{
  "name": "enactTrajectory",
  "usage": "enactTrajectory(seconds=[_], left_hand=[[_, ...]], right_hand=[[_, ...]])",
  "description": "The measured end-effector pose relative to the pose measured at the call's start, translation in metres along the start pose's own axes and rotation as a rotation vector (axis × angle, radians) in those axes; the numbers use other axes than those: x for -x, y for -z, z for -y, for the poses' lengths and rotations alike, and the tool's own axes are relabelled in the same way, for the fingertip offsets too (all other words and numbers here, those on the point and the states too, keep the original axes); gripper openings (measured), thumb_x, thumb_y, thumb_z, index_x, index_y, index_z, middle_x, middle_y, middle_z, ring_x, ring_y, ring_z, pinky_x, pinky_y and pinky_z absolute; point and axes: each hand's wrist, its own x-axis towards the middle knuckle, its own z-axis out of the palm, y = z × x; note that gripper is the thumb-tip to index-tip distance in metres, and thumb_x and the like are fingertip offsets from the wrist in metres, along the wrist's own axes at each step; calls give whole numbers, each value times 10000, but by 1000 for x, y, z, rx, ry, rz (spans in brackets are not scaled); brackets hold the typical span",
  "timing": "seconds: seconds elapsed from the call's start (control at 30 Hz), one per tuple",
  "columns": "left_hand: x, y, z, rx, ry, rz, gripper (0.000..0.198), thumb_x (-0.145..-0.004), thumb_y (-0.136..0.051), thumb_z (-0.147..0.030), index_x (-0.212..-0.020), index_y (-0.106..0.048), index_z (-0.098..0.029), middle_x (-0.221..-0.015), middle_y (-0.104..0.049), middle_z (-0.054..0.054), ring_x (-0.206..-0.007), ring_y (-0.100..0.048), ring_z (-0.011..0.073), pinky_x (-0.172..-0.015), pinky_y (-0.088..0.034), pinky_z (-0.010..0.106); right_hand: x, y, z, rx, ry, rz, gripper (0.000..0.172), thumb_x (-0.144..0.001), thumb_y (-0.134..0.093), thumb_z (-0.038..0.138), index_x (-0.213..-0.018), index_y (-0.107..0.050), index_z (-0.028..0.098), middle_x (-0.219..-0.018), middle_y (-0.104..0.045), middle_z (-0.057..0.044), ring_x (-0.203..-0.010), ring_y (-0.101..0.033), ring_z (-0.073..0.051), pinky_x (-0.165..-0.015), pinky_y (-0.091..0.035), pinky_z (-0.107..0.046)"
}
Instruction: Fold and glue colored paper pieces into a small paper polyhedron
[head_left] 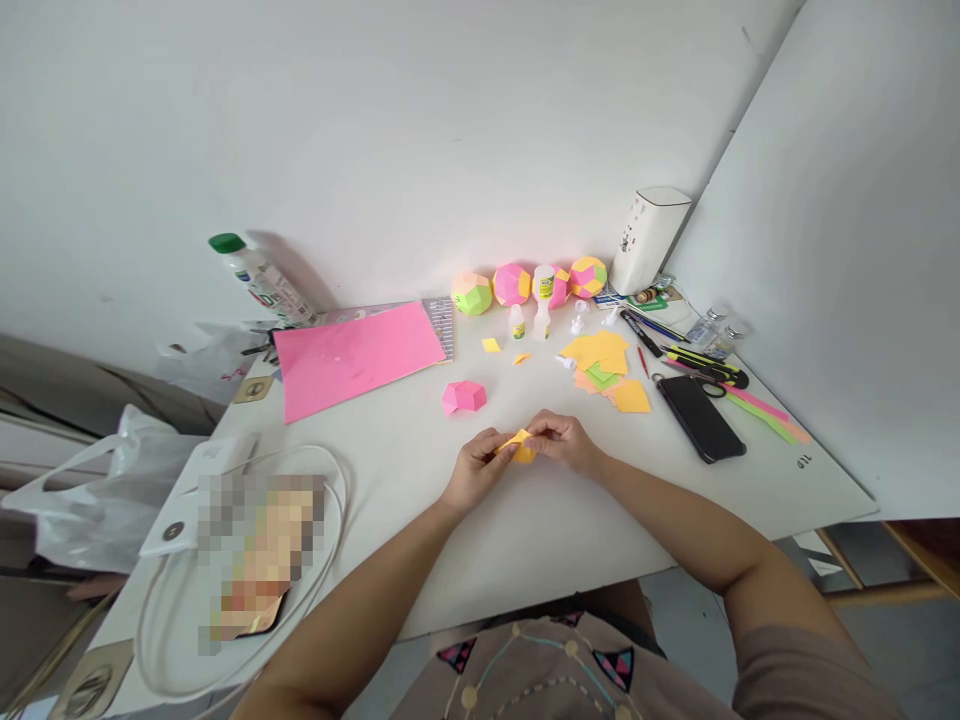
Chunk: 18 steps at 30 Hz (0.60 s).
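Observation:
Between my two hands, above the white desk, is a small folded piece of yellow-orange paper [523,447]. My left hand [480,462] pinches its left side, and my right hand [564,440] pinches its right side; the fingers cover part of its shape. Just beyond my left hand lies a pink folded paper piece [464,397]. Past my right hand is a loose pile of yellow, orange and green paper pieces [600,358]. A yellow paper square [491,345] and a small orange folded bit [522,358] lie farther back.
Several faceted paper balls [512,285] line the wall behind small glue bottles [517,322]. Pink sheets [360,358] lie at left, near a green-capped bottle [262,280]. A black phone [701,418], pens and scissors [711,388] are at right. A white cable [341,490] loops at front left.

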Motion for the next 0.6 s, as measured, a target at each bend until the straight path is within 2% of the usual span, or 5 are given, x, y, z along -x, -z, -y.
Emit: enactTrajectory(seconds=[0.23,0.4,0.6], left_hand=[[1,-1,4,14,-37,40,364,-829,-603,-428,-1146,-650,-254,-834,-565,26,-776,-537,154,-709,-460,301],[2,-1,1,10,-52,59,366,-833,-596,-436,-1153,-649,-267,-821,-538,20,-759,-514,148,-681,-450,292],[2,0,0,162,-17,65,378,-830,-607,-425,-1178,-634,-280,-820,-485,7,-718,-466,125,-629,-424,264]], right_hand=[[0,0,2,60,26,79,211,-774,-677,404,-824,-700,201,-843,-546,-26,-739,-547,-139,-687,-471,-308],[-1,1,3,82,53,106,213,-779,-668,415,-790,-695,204,-813,-546,-22,-711,-537,-134,-672,-472,-307],[-1,1,5,74,-28,111,276,-747,-684,436,-707,-618,170,-770,-507,0,-626,-487,-100,-581,-429,-268]])
